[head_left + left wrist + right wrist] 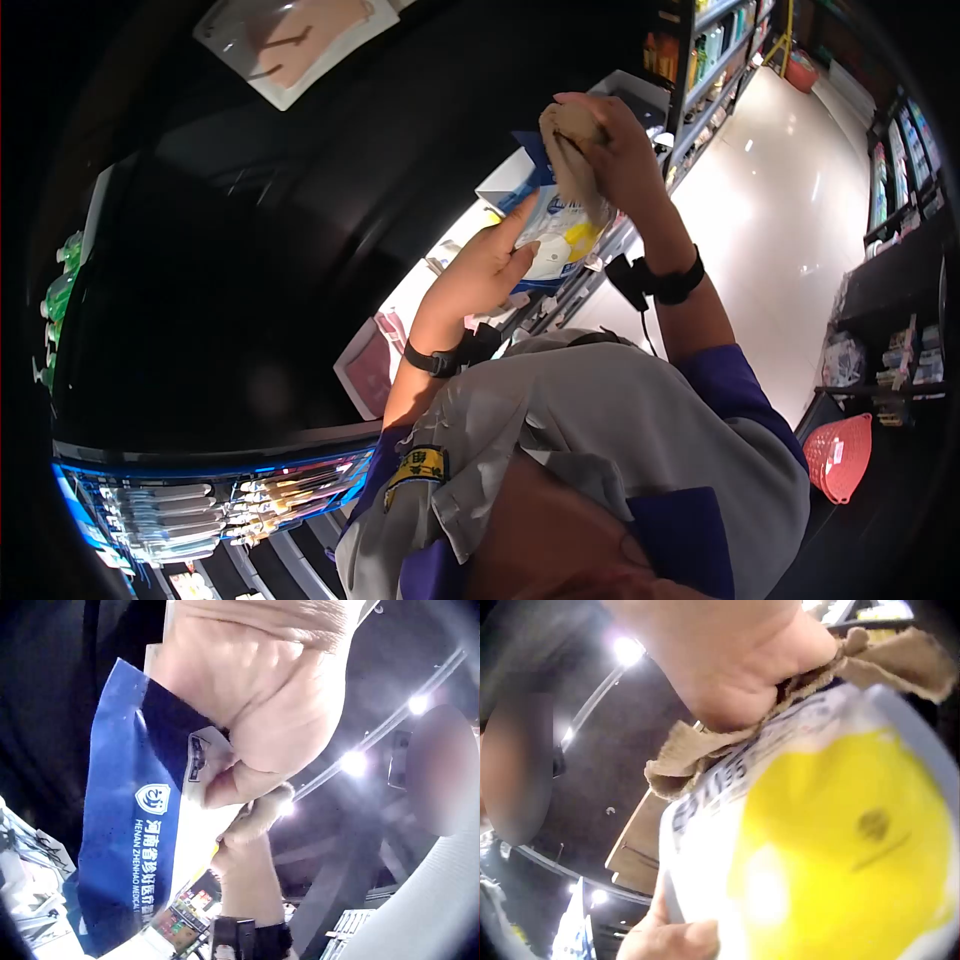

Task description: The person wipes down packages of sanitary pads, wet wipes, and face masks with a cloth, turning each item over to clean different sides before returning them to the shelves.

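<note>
A blue, white and yellow printed packet (555, 245) is held up in front of the body. The left hand (485, 268) grips its side, thumb on the printed face; in the left wrist view the blue panel (127, 802) shows beside that hand (262, 697). The right hand (625, 150) holds a crumpled brown cloth (575, 165) at the packet's upper edge. From the right wrist view, the cloth (900, 664) is bunched under the right hand (727, 667), against the packet's yellow patch (847, 840).
A dark surface spreads at the left, with a white tray (285, 100) at its far end and a pink one (368, 365) nearer. Stocked shelves (715, 50) line the pale aisle floor (770, 190). A pink basket (838, 458) stands at the right; hanging packets (165, 520) are lower left.
</note>
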The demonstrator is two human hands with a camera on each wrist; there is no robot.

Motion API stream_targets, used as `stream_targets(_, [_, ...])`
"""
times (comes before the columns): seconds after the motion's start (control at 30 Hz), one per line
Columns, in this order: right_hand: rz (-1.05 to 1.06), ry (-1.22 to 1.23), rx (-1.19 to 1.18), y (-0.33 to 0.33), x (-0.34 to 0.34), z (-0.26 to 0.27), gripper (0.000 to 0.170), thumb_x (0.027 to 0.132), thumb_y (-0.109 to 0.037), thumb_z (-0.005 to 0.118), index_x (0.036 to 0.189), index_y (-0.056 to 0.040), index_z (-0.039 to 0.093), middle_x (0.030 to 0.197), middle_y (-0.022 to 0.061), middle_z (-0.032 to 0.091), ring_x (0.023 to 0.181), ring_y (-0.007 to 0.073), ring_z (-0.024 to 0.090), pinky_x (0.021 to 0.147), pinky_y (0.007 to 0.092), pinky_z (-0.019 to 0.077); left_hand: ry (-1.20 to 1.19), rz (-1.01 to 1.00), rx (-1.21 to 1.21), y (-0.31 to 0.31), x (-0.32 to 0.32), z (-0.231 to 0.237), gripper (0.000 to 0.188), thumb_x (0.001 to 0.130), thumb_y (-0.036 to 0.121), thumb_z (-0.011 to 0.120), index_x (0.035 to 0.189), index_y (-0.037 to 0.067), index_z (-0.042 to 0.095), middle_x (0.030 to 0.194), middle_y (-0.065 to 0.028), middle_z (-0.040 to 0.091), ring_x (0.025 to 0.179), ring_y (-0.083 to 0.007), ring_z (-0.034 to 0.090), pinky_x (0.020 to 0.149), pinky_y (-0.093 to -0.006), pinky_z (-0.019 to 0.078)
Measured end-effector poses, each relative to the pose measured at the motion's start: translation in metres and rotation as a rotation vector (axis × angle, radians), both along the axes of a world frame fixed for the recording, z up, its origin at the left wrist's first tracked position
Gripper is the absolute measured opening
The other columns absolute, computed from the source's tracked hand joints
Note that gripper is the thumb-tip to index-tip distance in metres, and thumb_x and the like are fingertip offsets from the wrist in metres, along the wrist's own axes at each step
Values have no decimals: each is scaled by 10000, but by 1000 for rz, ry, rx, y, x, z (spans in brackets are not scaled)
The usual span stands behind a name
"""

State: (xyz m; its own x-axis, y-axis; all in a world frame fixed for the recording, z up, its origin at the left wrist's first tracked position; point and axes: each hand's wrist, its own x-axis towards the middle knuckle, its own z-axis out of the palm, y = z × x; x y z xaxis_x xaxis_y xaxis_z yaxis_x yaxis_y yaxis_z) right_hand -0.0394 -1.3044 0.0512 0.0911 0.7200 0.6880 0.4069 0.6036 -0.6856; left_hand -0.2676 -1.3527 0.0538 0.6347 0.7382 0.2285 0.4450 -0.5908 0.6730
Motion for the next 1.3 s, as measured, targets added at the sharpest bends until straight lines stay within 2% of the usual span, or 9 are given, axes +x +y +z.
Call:
stream_targets(0.1, [-93, 201, -370, -20, 27, 3, 470, 854, 65, 474, 1262, -121, 615, 1080, 97, 665, 949, 218, 659, 857, 306, 539, -42, -6, 38, -7, 13, 3, 700, 921, 66, 566, 1535, 51, 232, 1154, -295, 622, 1018, -370, 644, 907, -353, 470])
stream_targets(0.13, [-279, 66, -9, -7, 38, -8, 447, 872, 45, 472, 1264, -119, 612, 1052, 104, 683, 954, 183, 675, 837, 291, 556, -72, 82, -105, -10, 20, 6, 703, 918, 49, 561, 1536, 48, 227, 1266, -271, 588, 1132, -343, 613, 969, -339, 442])
stream_targets(0.17, [-125, 340, -30, -15, 47, -10, 434, 857, 57, 496, 1249, -88, 613, 1099, 106, 672, 997, 182, 673, 843, 290, 562, -179, 69, -92, -3, 21, -5, 707, 906, -5, 552, 1534, 43, 233, 1347, -217, 554, 1221, -287, 569, 1018, -321, 417])
stream_targets(0.27, [-196, 117, 330, -26, 51, 3, 412, 800, 65, 662, 1185, -80, 624, 1128, 126, 601, 992, 274, 643, 837, 339, 562, -510, 90, -299, 0, 40, -3, 662, 899, -67, 548, 1501, 23, 287, 1357, -142, 535, 1236, -201, 515, 1050, -333, 402])
stream_targets(0.3, [-349, -305, 466, -33, 44, 14, 462, 756, 25, 698, 1194, -106, 639, 1154, 123, 586, 1094, 288, 583, 951, 381, 487, -514, 99, -297, 0, 46, -4, 662, 899, -67, 548, 1501, 23, 287, 1357, -142, 535, 1236, -201, 515, 1050, -333, 402])
stream_targets(0.57, [4, -392, 306, -68, -48, -35, 450, 808, -186, 623, 1257, -208, 642, 1336, 86, 514, 1269, 320, 428, 1062, 595, 262, -1146, 118, -440, 9, 34, -13, 403, 1002, 43, 476, 1399, 74, 411, 1320, -156, 564, 1144, -261, 607, 952, -380, 532])
stream_targets(0.97, [4, -291, 292, -37, -74, -8, 485, 779, -86, 689, 1255, -167, 641, 1376, 158, 471, 1260, 391, 424, 1035, 479, 395, -1137, 324, -425, -14, -1, -16, 356, 1058, 240, 434, 1360, 54, 466, 1276, -104, 594, 1129, -181, 596, 965, -327, 494])
stream_targets(1.17, [194, -471, 519, -49, -89, -39, 374, 773, -155, 718, 1145, -175, 689, 1326, 86, 519, 1267, 324, 427, 1041, 472, 388, -1367, 294, -321, -16, -28, 7, 388, 1061, 256, 402, 1355, 3, 416, 1320, -196, 555, 1182, -316, 591, 1007, -444, 497])
stream_targets(1.3, [300, -55, 174, -14, -68, -36, 403, 815, -94, 692, 1211, -149, 649, 1284, 105, 544, 1192, 286, 512, 1011, 397, 436, -1378, 327, -343, -20, -34, 10, 387, 1061, 247, 402, 1366, 9, 417, 1336, -189, 552, 1183, -304, 592, 1011, -437, 493])
